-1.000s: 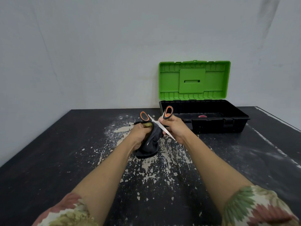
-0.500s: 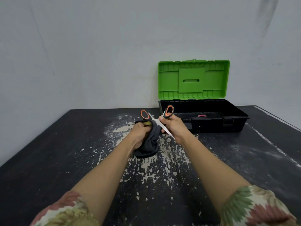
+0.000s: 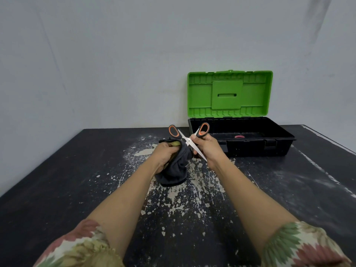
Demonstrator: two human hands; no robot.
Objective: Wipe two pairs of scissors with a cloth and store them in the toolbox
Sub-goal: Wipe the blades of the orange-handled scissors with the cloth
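While cloth (image 3: 174,166) fills the left, scissors (image 3: 189,140) seemingly bridge both hands.

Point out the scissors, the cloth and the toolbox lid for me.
scissors (image 3: 187,140): head view, on the pivot where the blades cross.
cloth (image 3: 176,170): head view, on the hanging dark folds.
toolbox lid (image 3: 227,94): head view, on the raised centre panel.

1. Right hand (image 3: 208,149) grips splayed orange-and-black-handled steel scissors (image 3: 189,140).
2. Left hand (image 3: 163,153) bunches a dark grey cloth (image 3: 176,168) round one blade.
3. Black plastic toolbox (image 3: 250,145), green lid (image 3: 229,93) raised, stands behind on the paint-flecked black table (image 3: 77,170).
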